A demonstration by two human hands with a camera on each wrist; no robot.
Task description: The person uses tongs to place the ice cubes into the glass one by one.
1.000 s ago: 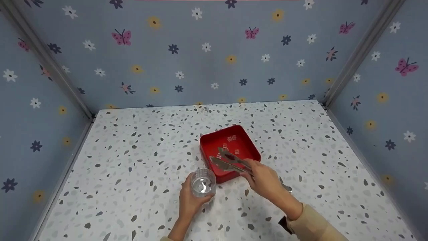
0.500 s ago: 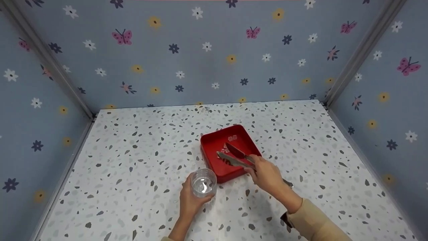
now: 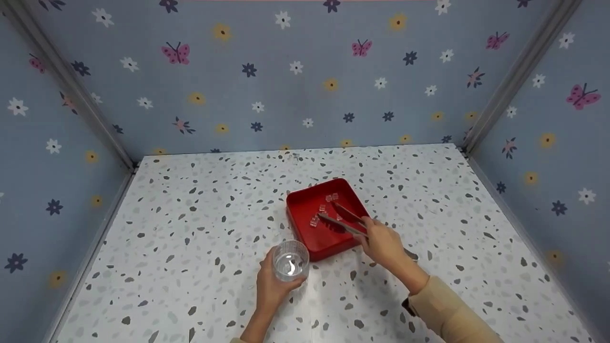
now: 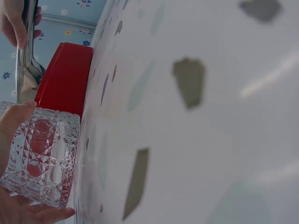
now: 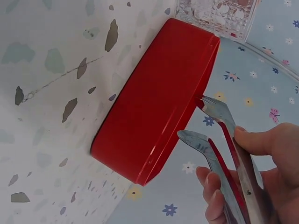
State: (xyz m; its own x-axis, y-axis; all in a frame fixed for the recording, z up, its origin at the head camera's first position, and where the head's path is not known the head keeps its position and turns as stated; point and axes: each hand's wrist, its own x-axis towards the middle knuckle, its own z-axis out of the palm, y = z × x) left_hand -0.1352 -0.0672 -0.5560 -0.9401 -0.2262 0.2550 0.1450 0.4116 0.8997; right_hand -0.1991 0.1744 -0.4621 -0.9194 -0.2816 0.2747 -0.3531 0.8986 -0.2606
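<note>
- Blue-grey walls (image 3: 305, 95) printed with flowers and butterflies are seen round a white tabletop (image 3: 214, 205) speckled with grey chips; clock directions are given as in the head view
- Left hand (image 3: 274, 288): a clear glass (image 3: 291, 261) is gripped upright, with fingers curled along its 9 o'clock side and the thumb laid at 5 o'clock
- Right hand (image 3: 384, 246): metal tongs (image 3: 350, 229) are held between thumb and curled fingers, the thumb on one arm and the fingers on the other; the tongs' arms are parted and their tips are aimed towards 10 o'clock
- Red tray (image 3: 318, 240): its inside is overhung by the tongs' tips; the glass is set just beside it at 7 to 8 o'clock, the right hand at 4 o'clock
- Clear cubes (image 3: 329, 198) are scattered in the tray: two side by side near 12 o'clock, others round 9 to 11 o'clock, and one partly hidden between the tongs' arms; whether any is touched by the tips cannot be told
- Farther out, towards 5 o'clock, the right forearm is covered by a beige sleeve (image 3: 450, 312)
</note>
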